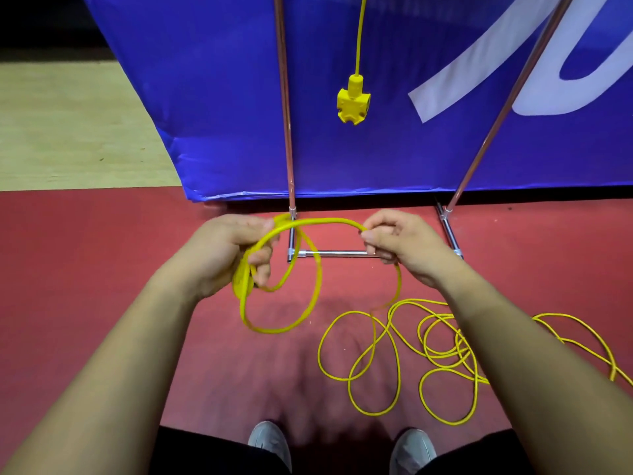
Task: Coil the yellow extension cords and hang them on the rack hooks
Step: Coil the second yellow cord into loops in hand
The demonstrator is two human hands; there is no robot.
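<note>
- A smooth blue banner (205, 97) stands behind the rack (287, 132), whose shiny metal tubes rise from a base bar on the red floor (102, 269).
- Your yellow extension cord (329, 220) is thin and round. Its slack sprawls in loose loops on the floor to your right, and one span arches sideways between your hands.
- A second cord's blocky socket end (353, 102) hangs straight down before the banner.
- Your left hand (233, 248) grips several dangling loops with its fingers curled; your right hand (404, 245) pinches the cord, knuckles up.

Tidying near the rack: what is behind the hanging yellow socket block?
A blue banner stands directly behind the socket block. Whatever lies beyond the banner is covered by it.
</note>
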